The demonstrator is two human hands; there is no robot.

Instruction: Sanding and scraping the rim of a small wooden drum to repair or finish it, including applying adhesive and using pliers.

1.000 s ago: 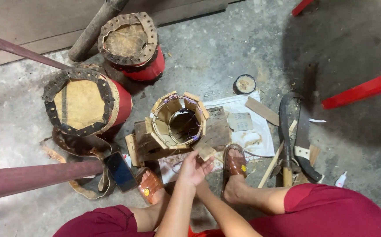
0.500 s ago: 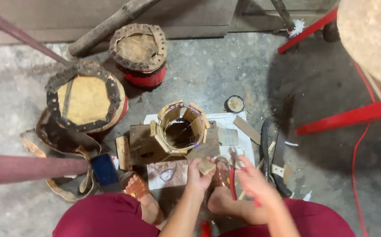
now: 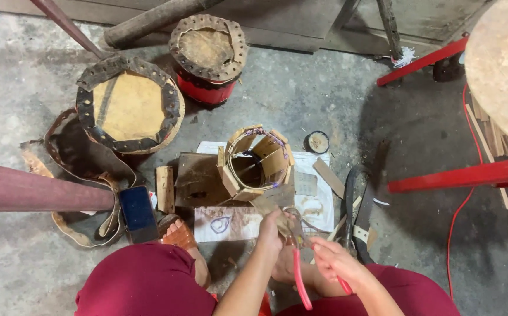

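While the left hand [image 3: 272, 229] pinches a thin wire [image 3: 307, 221] at the plier tips, the right hand [image 3: 333, 261] is closed around the red-handled metal pliers [image 3: 296, 257], steadying the wire for gripping. Both work just below the open wooden-stave drum shell [image 3: 255, 162], which stands upright on the concrete floor [image 3: 324, 105], within reach. Two hide-covered drums [image 3: 128, 108] lie to its upper left.

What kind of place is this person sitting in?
Probably a small drum-making workshop. Two hide-topped drums stand on a rough concrete floor, an unfinished wooden drum shell sits in front of the person, and the right hand works red-handled pliers beside the left hand.
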